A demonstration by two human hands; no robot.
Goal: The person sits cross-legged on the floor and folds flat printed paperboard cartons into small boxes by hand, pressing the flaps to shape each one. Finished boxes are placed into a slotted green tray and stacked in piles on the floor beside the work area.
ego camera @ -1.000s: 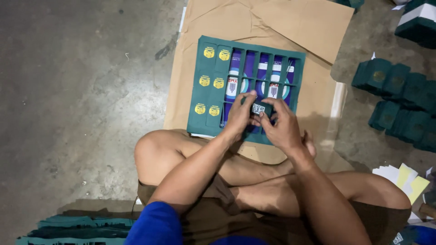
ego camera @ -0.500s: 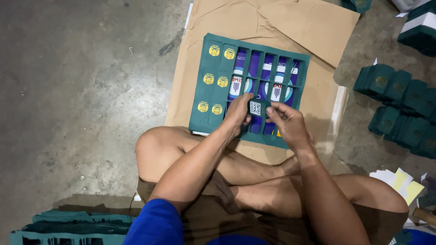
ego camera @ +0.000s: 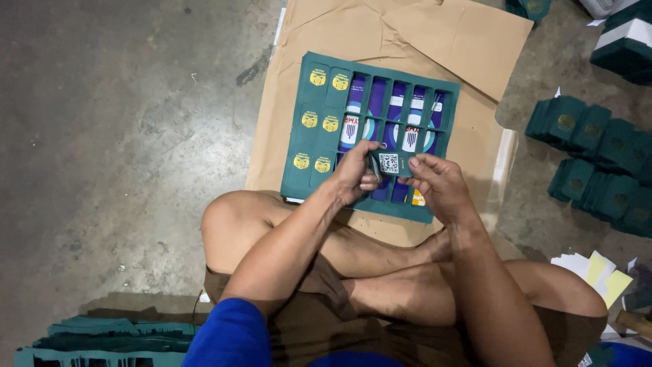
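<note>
I sit cross-legged on the floor. Both hands hold one small green card piece [ego camera: 390, 163] with a white square code patch on it, just above the near edge of a large green die-cut sheet [ego camera: 319, 136]. My left hand [ego camera: 354, 173] pinches its left side and my right hand [ego camera: 440, 183] pinches its right side. The sheet lies on brown cardboard [ego camera: 435, 34]. Its left columns still carry small pieces with yellow round marks. Its right part is a grid of open slots showing a blue and white print underneath.
Rows of folded green pieces [ego camera: 598, 163] stand on the floor at the right. More green boxes [ego camera: 628, 41] sit at the top right. A stack of green sheets [ego camera: 109, 340] lies by my left knee. White and yellow paper slips [ego camera: 598, 268] lie near my right knee.
My hands have lifted the small piece slightly and drawn a little nearer to me, turning it so the white code patch faces up. The sheet stays put.
</note>
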